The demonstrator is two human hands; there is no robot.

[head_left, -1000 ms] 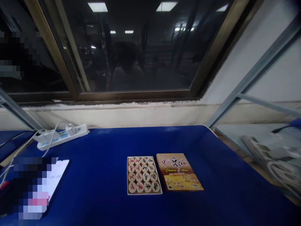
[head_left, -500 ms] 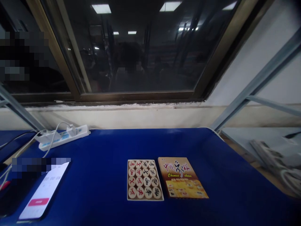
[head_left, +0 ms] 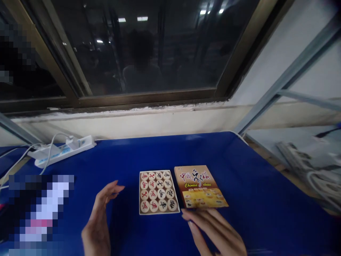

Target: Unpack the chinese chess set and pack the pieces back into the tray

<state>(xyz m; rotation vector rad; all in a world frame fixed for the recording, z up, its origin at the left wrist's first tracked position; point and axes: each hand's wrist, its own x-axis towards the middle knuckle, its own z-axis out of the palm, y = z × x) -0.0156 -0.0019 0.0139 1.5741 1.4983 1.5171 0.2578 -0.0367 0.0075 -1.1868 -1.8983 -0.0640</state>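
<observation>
The game pieces (head_left: 161,193) look like smooth matt wood, their tray (head_left: 160,213) and the printed box (head_left: 204,192) like cardboard, the surface (head_left: 125,156) smooth with a soft sheen, the power strip (head_left: 86,143) plastic.

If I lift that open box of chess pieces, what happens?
The box looks stiff, its walls straight. It's probably heavyish for its size, packed with pieces. Tipped, those round pieces might spill and roll, since nothing covers them.

The box (head_left: 201,192) reads "中國象棋" and "Chinese chess"; 16 discs (head_left: 161,193) bear Chinese characters.
</observation>
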